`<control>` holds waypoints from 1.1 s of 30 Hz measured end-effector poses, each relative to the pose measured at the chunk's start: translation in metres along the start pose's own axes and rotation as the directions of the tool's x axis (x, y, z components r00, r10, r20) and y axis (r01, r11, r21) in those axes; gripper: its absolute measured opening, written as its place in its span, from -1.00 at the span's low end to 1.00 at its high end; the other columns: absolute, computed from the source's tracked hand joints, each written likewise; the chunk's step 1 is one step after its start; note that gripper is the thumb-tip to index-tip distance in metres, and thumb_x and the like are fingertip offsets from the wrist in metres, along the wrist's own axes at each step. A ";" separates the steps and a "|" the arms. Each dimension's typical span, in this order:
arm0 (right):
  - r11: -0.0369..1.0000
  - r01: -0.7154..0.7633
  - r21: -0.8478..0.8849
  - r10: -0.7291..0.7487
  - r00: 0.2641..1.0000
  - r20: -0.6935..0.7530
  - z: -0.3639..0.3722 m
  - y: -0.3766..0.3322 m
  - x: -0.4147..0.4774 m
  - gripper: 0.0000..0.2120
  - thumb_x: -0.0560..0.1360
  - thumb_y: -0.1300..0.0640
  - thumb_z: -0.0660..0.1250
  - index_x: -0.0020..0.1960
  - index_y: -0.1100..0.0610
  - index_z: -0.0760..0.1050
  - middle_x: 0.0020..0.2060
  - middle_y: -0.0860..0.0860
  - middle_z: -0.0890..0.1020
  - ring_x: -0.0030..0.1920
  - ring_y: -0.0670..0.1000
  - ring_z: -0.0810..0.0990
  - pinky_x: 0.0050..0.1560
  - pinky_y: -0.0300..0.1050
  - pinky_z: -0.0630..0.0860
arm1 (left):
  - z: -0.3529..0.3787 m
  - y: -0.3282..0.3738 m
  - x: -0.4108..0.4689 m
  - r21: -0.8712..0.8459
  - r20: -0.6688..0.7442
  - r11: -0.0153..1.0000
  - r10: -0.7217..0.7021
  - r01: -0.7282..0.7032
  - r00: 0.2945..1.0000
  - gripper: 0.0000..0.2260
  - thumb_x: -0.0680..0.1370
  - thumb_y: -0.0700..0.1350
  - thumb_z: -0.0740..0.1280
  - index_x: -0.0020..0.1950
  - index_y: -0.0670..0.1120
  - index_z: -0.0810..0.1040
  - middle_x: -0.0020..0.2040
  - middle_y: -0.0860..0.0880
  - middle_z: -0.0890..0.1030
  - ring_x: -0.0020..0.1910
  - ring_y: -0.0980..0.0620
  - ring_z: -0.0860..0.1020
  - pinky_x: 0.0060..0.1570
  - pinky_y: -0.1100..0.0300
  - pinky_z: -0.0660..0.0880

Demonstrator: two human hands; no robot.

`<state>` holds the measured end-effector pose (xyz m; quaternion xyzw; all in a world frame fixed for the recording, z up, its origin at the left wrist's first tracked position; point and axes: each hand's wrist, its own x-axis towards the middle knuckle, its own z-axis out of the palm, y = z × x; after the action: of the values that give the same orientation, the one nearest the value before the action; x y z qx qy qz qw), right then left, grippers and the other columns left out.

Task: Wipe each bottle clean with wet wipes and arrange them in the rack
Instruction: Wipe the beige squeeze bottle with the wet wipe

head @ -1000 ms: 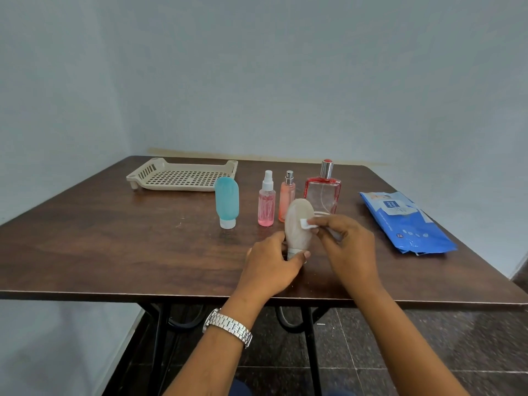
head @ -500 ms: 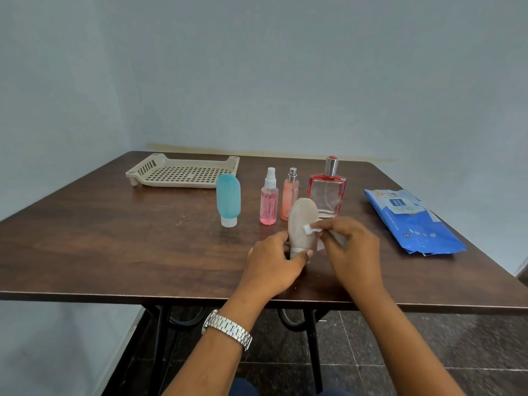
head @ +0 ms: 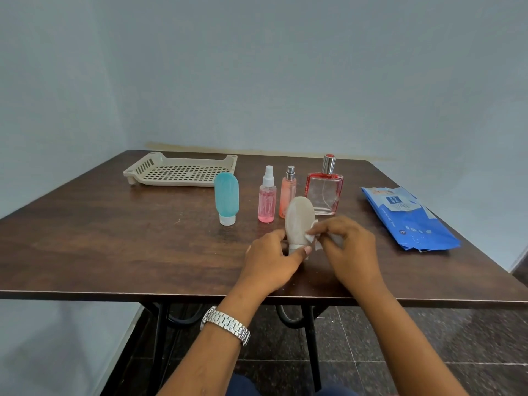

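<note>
Just below the frame's centre, the beige bottle (head: 299, 221) stands cap-down on the table (head: 114, 238). The left hand (head: 270, 264) is closed round its lower end, and the right hand (head: 347, 250) pinches a white wet wipe (head: 312, 238) against its right side, lower than half a second ago. Behind it, partly hidden, stand the orange spray bottle (head: 288, 192), pink spray bottle (head: 267, 200) and red perfume bottle (head: 324, 190); the blue bottle (head: 226, 197) stands to their left. The rack (head: 180, 171), upper left, holds nothing. The blue wipes pack (head: 408, 221) lies at right.
</note>
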<state>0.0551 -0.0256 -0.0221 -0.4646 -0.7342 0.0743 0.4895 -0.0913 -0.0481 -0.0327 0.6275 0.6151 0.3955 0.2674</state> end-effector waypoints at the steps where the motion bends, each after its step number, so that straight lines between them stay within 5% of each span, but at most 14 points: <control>1: 0.999 -0.040 0.032 0.041 0.999 -0.020 0.000 0.000 0.006 -0.73 0.36 0.43 0.37 -0.18 0.07 0.65 -0.19 -0.08 0.62 -0.15 -0.30 0.52 -0.08 -0.60 0.33 | 0.000 0.000 -0.001 0.005 0.001 1.000 0.000 0.000 1.000 -0.64 0.45 0.13 0.40 0.19 0.01 0.55 0.03 0.06 0.67 0.04 0.08 0.60 0.16 -0.01 0.49; 12: 0.998 -0.013 0.054 0.009 0.997 0.079 -0.006 -0.010 -0.017 -0.87 0.37 0.21 0.47 -0.11 0.04 0.65 -0.14 -0.15 0.61 -0.03 -0.33 0.52 -0.01 -0.56 0.35 | 0.000 -0.003 -0.001 -0.030 0.016 0.999 0.016 -0.015 1.000 -0.64 0.44 0.18 0.39 0.15 0.02 0.56 -0.02 0.08 0.68 0.00 0.12 0.62 0.10 -0.01 0.53; 20: 0.998 -0.058 -0.013 0.059 0.997 0.050 -0.002 -0.014 0.024 -0.76 0.44 0.24 0.40 0.10 0.12 0.60 0.00 0.00 0.64 -0.02 -0.14 0.54 -0.08 -0.53 0.34 | 0.000 -0.002 -0.002 -0.020 0.004 1.000 0.003 -0.003 1.000 -0.65 0.44 0.16 0.41 0.12 0.02 0.54 -0.01 0.08 0.66 -0.01 0.12 0.61 0.11 -0.01 0.53; 26: 0.985 0.127 -0.119 -0.116 0.988 0.099 -0.005 -0.013 -0.015 -0.81 0.39 0.37 0.41 -0.05 0.17 0.66 -0.08 0.01 0.62 -0.11 -0.20 0.47 -0.01 -0.64 0.27 | 0.001 -0.004 -0.001 -0.027 0.023 1.000 0.014 -0.013 1.000 -0.62 0.41 0.18 0.42 0.13 0.01 0.57 -0.04 0.09 0.67 -0.03 0.15 0.62 0.08 0.01 0.55; 33: 0.983 0.033 -0.182 -0.030 0.999 0.017 -0.009 -0.014 0.034 -0.79 0.47 0.33 0.33 0.08 0.19 0.61 0.02 0.10 0.63 0.00 -0.04 0.55 -0.05 -0.50 0.25 | 0.001 -0.003 -0.003 -0.005 -0.006 1.000 0.030 -0.030 1.000 -0.63 0.40 0.19 0.42 0.10 0.00 0.58 -0.03 0.07 0.67 -0.02 0.10 0.62 0.07 -0.01 0.54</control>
<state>0.0509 -0.0106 0.0129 -0.4953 -0.7485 0.0023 0.4409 -0.0921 -0.0503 -0.0363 0.6349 0.6052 0.4030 0.2611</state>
